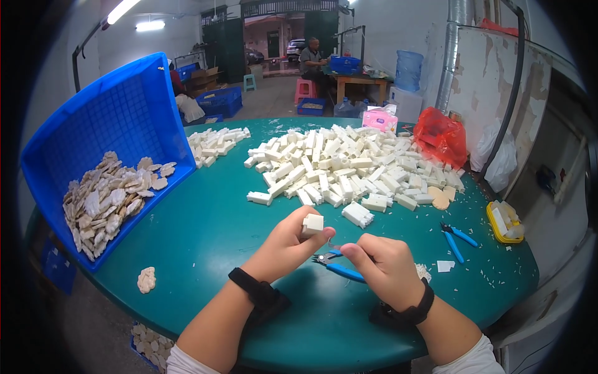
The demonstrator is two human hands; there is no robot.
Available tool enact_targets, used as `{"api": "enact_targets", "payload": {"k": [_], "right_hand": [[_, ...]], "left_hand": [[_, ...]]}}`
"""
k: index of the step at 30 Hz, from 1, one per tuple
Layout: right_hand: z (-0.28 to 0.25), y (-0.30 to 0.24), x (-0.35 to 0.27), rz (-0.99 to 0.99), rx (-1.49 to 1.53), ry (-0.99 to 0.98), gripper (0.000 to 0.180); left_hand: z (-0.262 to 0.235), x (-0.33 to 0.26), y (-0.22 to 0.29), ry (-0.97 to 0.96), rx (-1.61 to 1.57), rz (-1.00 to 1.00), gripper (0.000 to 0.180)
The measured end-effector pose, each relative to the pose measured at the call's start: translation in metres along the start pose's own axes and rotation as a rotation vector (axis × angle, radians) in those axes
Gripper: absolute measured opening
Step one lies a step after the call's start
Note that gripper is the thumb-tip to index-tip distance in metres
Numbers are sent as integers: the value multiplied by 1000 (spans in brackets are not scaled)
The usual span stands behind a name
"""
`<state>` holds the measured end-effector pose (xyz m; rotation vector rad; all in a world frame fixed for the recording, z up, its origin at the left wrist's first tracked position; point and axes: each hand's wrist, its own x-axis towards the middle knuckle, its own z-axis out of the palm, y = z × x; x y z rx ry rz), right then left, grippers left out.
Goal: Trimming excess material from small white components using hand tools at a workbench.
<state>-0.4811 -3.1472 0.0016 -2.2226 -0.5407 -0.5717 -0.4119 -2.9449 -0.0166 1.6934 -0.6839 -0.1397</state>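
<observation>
My left hand (278,244) is closed around a cream-white plastic block (313,222), held up over the table with its end showing. Close beside it, my right hand (391,269) is curled in a pinch. A thin, small tip shows between the right thumb and the block, too little to name. Below and between the hands are blue-handled nippers (346,271), partly hidden by the right hand. Another white block (357,215) lies just beyond my hands, in front of a large heap of similar blocks (339,165).
On the green table (205,230), a tilted blue crate (118,149) holds flat, cream-coloured pieces. At right lie second nippers (458,240), a yellow box (506,222) and scattered white scraps. A red plastic bag (440,136) and tissue pack (380,119) stand behind. A person (311,62) sits far back.
</observation>
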Motion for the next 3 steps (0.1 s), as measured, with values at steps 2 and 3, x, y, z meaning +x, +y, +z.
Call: {"api": "enact_targets", "payload": {"k": [2,3], "right_hand": [[-4,-1,-1,35,-4,36,41],[-5,1,0,50,-9,32,41]], "left_hand": [[1,3,9,-32,-43,-90,15],[1,2,14,-49,-74,-194,17]]}}
